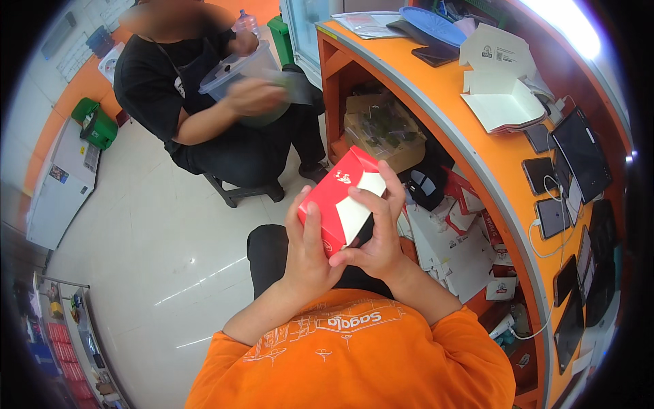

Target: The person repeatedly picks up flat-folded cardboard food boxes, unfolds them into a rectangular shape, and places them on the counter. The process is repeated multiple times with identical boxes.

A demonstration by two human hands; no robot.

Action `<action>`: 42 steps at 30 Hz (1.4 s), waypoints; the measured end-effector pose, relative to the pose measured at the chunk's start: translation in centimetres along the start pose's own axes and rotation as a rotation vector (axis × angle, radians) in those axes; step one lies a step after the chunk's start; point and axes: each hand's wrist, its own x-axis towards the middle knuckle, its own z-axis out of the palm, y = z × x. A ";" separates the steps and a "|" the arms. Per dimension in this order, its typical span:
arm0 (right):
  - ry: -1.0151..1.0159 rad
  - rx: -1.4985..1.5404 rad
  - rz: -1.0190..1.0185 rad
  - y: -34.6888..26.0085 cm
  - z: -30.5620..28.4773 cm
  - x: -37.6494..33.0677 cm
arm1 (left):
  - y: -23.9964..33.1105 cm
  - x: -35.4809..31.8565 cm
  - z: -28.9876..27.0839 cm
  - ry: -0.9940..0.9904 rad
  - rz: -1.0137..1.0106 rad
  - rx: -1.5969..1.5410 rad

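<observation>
A small red and white folding carton (328,199) is held up over my lap, tilted, with a white flap on its right side. My left hand (305,247) grips its lower left side, fingers curled round the edge. On the other side, my right hand (383,238) has its fingers against the white flap and its thumb near the bottom corner. The inside of the carton cannot be seen.
A seated person (204,116) opposite holds a clear plastic tub (235,71). To my right curves an orange counter (426,85) bearing opened cartons (501,95), phones (552,217) and cables. Its shelf holds a cardboard box (409,153) and flattened cartons (453,255).
</observation>
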 end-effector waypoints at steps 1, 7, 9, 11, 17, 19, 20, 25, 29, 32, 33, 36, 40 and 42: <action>0.000 0.008 0.005 -0.1 -0.1 0.2 | -0.2 -0.2 -0.2 0.006 -0.044 -0.029; -0.309 0.293 0.513 1.0 -1.3 -0.1 | -0.9 1.4 -3.4 0.250 -0.638 -0.842; -0.400 0.588 0.666 0.8 -1.4 0.3 | -1.2 1.5 -3.5 0.283 -0.650 -0.812; -0.331 0.679 0.691 0.5 -0.7 -0.5 | -1.9 1.0 -2.7 0.310 -0.629 -0.862; 0.070 0.738 0.677 1.4 0.4 -0.6 | -1.2 0.5 -0.9 -0.038 -0.680 -0.760; 0.107 0.698 0.664 1.4 0.8 -1.1 | -1.2 0.6 -0.8 -0.080 -0.705 -0.776; 0.124 0.678 0.657 1.4 0.9 -1.3 | -1.6 0.6 -0.9 -0.110 -0.708 -0.733; 0.213 0.663 0.641 1.4 1.2 -1.6 | -2.1 0.3 -0.9 -0.180 -0.640 -0.697; 0.235 0.653 0.669 1.5 1.1 -1.4 | -2.9 -1.0 -0.4 -0.242 -0.621 -0.612; 0.220 0.625 0.653 1.8 1.2 -1.9 | -3.3 -1.2 -0.5 -0.271 -0.626 -0.607; 0.217 0.618 0.644 1.8 1.2 -2.0 | -3.1 -0.9 -0.7 -0.269 -0.632 -0.640; 0.043 0.508 0.540 2.2 1.4 -2.7 | -3.7 -1.3 -1.0 -0.075 -0.649 -0.701; -0.454 0.160 0.523 0.7 0.3 -2.0 | -5.1 -0.2 -2.6 0.428 -0.803 -0.964; -0.465 0.147 0.478 0.9 0.4 -2.6 | -6.0 -0.7 -3.0 0.485 -0.820 -0.912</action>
